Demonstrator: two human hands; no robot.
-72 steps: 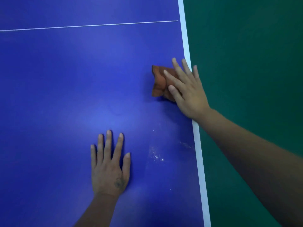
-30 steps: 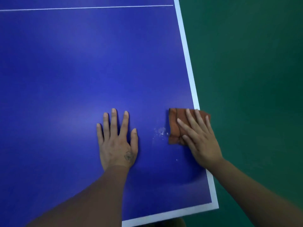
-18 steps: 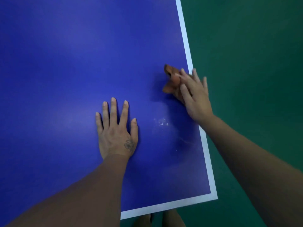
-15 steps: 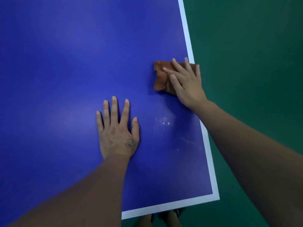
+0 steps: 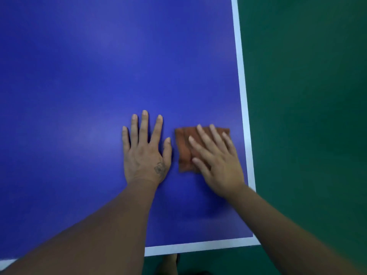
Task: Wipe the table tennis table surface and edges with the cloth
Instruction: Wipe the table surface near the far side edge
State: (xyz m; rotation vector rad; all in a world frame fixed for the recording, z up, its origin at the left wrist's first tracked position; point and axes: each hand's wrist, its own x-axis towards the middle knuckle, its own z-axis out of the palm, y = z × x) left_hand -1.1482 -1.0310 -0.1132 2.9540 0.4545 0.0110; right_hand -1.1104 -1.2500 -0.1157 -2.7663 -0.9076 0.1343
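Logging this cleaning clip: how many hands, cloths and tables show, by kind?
Hands: 2, the left hand flat on the table, the right hand pressing the cloth
Brown cloths: 1
Table tennis tables: 1
Total: 4

right hand point(image 5: 216, 165) blurring and covering much of the cloth point(image 5: 184, 149), table point(image 5: 79, 76) running off the top and left edges, foot point(image 5: 168, 264) below the table edge showing only partly

Smooth matt table point(image 5: 79, 76), creased cloth point(image 5: 183, 149)
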